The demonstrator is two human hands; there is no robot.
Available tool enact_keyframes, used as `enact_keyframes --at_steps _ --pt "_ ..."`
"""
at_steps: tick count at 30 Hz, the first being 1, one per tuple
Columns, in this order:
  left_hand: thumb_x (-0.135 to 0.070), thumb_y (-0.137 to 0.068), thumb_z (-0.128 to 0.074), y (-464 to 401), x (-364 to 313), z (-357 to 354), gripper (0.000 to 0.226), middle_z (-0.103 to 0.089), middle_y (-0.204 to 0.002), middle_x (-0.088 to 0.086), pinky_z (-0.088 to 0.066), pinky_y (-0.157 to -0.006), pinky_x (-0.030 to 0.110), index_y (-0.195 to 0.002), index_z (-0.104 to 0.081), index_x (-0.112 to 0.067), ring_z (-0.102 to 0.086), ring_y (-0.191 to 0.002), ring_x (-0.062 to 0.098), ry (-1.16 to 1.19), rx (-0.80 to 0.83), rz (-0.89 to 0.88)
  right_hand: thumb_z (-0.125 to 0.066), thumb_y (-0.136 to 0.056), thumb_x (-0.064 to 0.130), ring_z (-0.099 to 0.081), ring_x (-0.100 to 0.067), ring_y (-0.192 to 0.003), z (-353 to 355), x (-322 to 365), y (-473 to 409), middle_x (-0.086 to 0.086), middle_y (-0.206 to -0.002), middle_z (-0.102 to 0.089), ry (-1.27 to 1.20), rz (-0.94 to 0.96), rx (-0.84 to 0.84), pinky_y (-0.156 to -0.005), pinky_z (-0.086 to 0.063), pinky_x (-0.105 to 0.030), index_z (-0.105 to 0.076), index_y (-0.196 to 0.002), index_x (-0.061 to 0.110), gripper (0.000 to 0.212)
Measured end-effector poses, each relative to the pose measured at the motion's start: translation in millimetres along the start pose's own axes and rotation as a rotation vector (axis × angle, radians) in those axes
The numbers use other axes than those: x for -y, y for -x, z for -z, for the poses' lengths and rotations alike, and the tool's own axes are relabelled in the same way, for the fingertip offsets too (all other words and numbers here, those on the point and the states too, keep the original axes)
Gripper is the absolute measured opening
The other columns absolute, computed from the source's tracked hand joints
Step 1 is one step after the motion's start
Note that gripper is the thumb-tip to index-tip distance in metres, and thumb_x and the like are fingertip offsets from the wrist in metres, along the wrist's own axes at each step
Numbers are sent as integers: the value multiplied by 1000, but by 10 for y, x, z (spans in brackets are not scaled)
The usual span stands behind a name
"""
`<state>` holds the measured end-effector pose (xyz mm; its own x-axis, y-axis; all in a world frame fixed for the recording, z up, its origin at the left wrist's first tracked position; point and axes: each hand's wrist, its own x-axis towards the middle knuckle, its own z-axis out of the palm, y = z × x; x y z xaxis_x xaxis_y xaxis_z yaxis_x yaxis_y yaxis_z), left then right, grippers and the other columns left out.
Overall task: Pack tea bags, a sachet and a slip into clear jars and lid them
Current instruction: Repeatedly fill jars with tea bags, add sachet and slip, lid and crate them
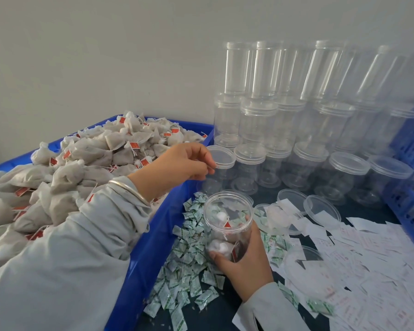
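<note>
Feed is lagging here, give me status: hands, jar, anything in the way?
Right hand grips open jar, tea bags inside, no lid. Left hand pinches lid of a stacked jar. Loose sachets and slips litter the table around the jar.

A plain, pale grey-white wall [105,56] fills the upper half of the view, smooth and unmarked, with no window or fixture showing on it. The light is soft and even, falling from no source that can be seen and casting only faint shadows. Below the wall runs a dark bench [268,195], its surface a deep blue-black, visible only in patches between what lies on it. The bench meets the wall at the back, though the exact join is hidden. No floor shows in the view, and the bench edges lie outside the frame on every side.
</note>
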<state>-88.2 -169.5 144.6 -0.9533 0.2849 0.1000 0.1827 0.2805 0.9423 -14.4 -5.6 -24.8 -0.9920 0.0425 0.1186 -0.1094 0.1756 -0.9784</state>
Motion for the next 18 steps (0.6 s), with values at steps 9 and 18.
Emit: enact_keyframes --at_steps 9,18 --pt "-4 -83 -52 -177 322 662 20 -62 -82 -3 -40 -63 22 -74 -60 -21 -54 -72 12 -566 -571 64 -88 -53 38 -52 5 -113 8 -13 1 14 -128 -53 28 1 -6 -95 -43 -14 -30 -142 34 106" --pt "-21 -94 -51 -254 728 750 33 -59 -125 10 -43 -88 35 -126 -56 -13 -54 -112 28 -1067 -313 297 -88 -53 37 -52 5 -113 16 -2 11 14 -128 -52 51 -5 -9 -91 -43 -10 -30 -142 33 107"
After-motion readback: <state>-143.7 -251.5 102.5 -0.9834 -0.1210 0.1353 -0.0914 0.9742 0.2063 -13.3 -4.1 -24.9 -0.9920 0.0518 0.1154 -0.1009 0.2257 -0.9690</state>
